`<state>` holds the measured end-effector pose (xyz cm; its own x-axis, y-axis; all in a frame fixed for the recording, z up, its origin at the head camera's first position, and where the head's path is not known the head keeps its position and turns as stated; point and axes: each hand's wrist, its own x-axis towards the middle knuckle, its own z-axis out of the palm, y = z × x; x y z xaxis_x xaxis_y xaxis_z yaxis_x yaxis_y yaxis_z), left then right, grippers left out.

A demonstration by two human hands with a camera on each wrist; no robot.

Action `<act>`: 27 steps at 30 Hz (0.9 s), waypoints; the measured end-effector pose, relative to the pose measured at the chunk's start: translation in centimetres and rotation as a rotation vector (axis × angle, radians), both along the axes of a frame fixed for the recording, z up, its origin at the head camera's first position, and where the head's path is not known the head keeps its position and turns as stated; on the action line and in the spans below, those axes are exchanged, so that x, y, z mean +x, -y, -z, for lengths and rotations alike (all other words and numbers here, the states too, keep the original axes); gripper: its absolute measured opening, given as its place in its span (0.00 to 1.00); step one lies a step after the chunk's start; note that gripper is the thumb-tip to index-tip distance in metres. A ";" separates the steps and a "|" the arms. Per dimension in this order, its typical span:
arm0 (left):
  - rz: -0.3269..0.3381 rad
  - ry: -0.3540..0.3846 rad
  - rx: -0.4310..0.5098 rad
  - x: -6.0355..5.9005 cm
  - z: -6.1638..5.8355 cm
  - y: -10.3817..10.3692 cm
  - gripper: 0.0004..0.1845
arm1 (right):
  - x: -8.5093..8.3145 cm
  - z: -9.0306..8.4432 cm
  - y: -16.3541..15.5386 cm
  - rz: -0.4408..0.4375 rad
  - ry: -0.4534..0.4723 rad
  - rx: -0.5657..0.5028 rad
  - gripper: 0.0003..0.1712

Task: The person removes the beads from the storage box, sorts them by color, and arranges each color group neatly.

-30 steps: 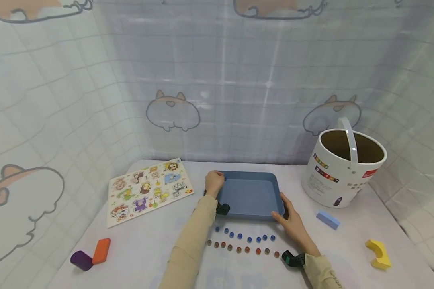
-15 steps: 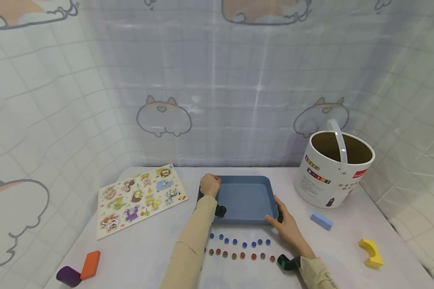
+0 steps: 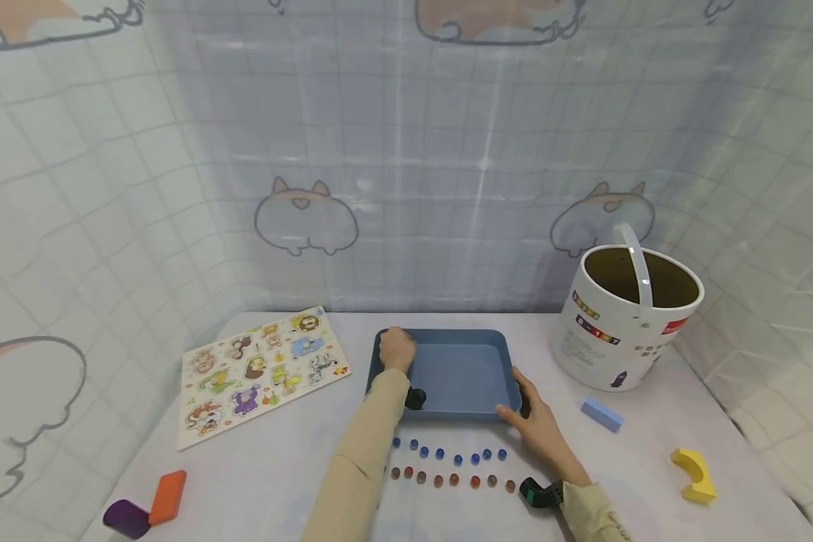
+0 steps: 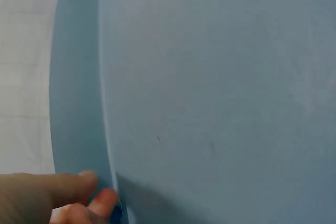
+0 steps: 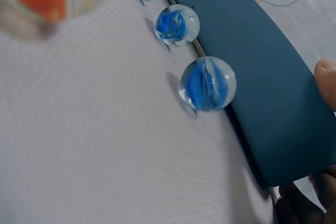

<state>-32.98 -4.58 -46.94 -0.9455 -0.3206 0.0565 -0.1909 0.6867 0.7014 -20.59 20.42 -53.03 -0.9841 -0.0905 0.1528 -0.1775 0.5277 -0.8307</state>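
A shallow blue-grey tray [image 3: 457, 373] stands in the middle of the table. Over its left end, my left hand [image 3: 397, 350] pinches a small blue marble [image 4: 116, 214], mostly hidden by the fingers, close by the tray's side wall in the left wrist view. My right hand [image 3: 540, 427] grips the tray's near right corner, thumb on the wall and fingers round the end. Along the tray's near side runs a row of blue marbles [image 3: 458, 459]. Closer to me lies a second row of orange and brownish marbles [image 3: 454, 479]. Clear glass with blue swirls shows in one marble [image 5: 208, 84] in the right wrist view.
An animal puzzle board [image 3: 264, 376] lies at the left. Nearer are an orange block [image 3: 167, 497] and a purple cylinder [image 3: 127, 519]. At the right stand a white bucket [image 3: 626, 320] with a handle, a light blue block [image 3: 602, 414] and a yellow arch block [image 3: 695, 476].
The head view has shifted slightly. My left hand has moved a little to the right over the tray, showing more of its left end. My right hand stays at the corner.
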 end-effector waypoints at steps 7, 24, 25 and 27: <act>-0.094 -0.029 0.081 0.0 -0.1 0.1 0.14 | 0.0 0.0 -0.3 0.007 -0.002 0.001 0.46; 0.014 0.011 0.026 0.0 0.6 1.6 0.26 | 0.1 -0.1 -0.1 0.016 0.037 -0.016 0.46; 0.024 0.015 0.042 0.0 0.5 1.7 0.25 | 0.1 -0.1 -0.1 0.016 0.037 -0.018 0.46; 0.041 0.041 0.109 0.0 0.1 1.8 0.20 | 0.0 0.0 -0.1 0.014 0.035 -0.025 0.46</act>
